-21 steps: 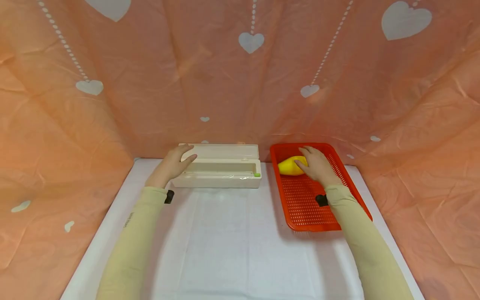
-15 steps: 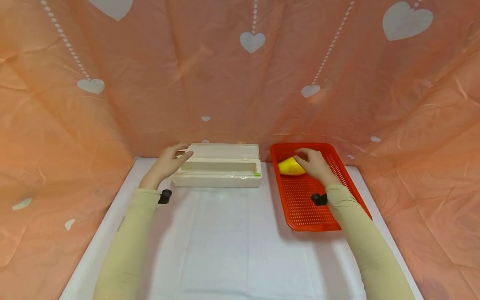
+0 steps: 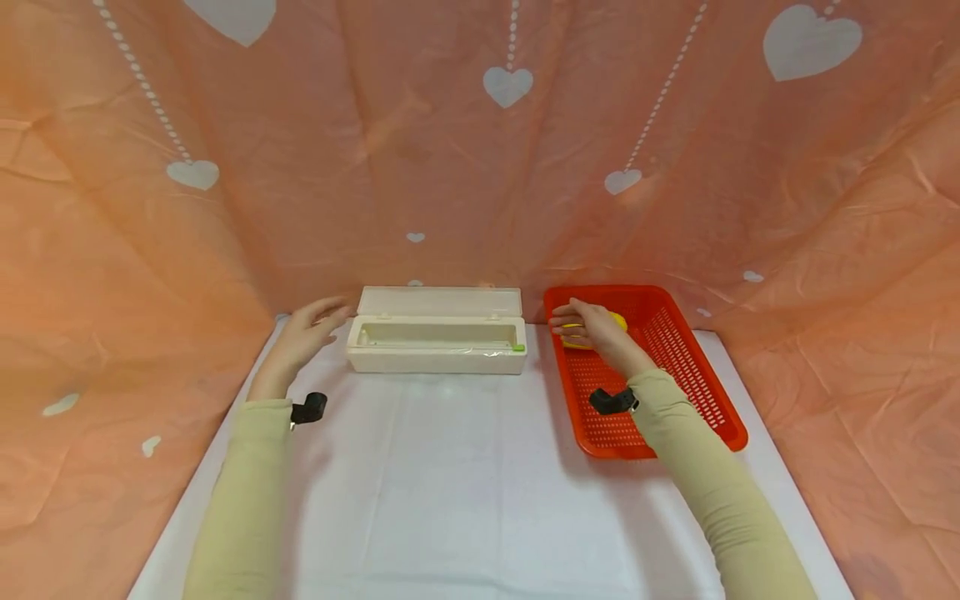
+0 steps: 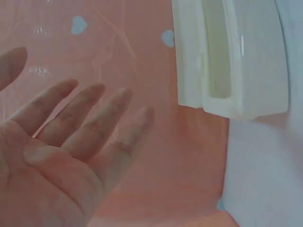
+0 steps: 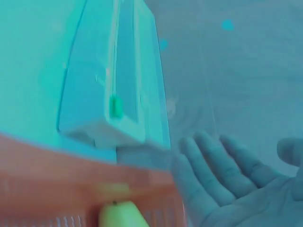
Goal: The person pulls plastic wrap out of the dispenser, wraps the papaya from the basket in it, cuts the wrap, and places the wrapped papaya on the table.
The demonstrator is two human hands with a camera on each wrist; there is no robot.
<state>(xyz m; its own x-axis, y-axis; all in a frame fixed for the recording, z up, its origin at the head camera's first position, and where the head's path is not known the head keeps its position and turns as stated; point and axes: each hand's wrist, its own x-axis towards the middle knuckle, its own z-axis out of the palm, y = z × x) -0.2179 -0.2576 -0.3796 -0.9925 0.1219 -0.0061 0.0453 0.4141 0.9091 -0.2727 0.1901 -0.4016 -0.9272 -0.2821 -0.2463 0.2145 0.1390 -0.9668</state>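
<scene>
A long white cling film box (image 3: 435, 362) stands at the back with its lid (image 3: 438, 301) raised. Clear film stretches along its front edge beside a small green slider (image 3: 518, 347). Left of the box, my left hand (image 3: 300, 337) is apart from it, fingers extended and holding nothing, as the left wrist view (image 4: 71, 151) confirms. My right hand (image 3: 600, 333) hovers over the left part of the red basket (image 3: 588, 448), fingers extended and nothing in them. Beneath it lies a smooth yellow, tapered, fruit-like thing (image 3: 619, 322), partly hidden; its stem end (image 5: 122, 216) shows in the right wrist view.
A white cloth (image 3: 442, 492) covers the table. Orange curtain (image 3: 450, 183) with white hearts hangs close behind the box and basket and along both sides. The basket's perforated wall (image 3: 690, 367) rises on the right. A narrow gap separates box and basket.
My left hand has drawn away leftward from the box's raised lid. My right hand has shifted left over the yellow thing, covering more of it, and its fingers now point left.
</scene>
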